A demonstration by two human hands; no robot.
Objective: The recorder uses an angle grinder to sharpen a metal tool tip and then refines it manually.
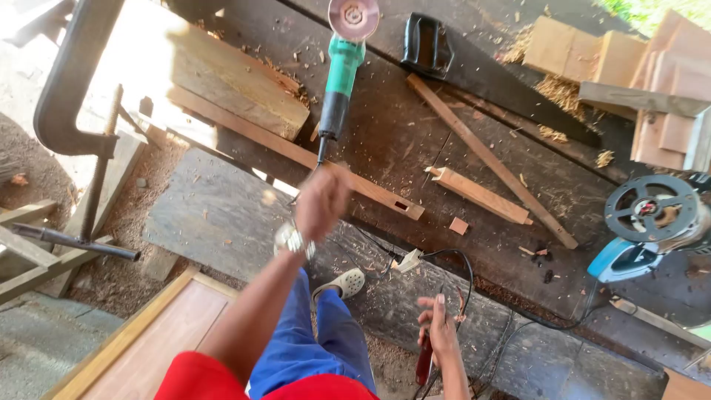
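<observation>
My left hand is raised over the dark workbench, blurred and curled into a fist, with a wristwatch below it. It hovers near the end of a long wooden slat with a slot cut in it and below the cord of a green angle grinder. My right hand is low near the bench's front edge and grips a dark red-handled tool. Black cables loop beside it.
On the bench lie a short wooden piece, a long thin strip, a small block, a black case and a blue circular saw. Timber offcuts are stacked top right. A big clamp stands left, a wooden panel below.
</observation>
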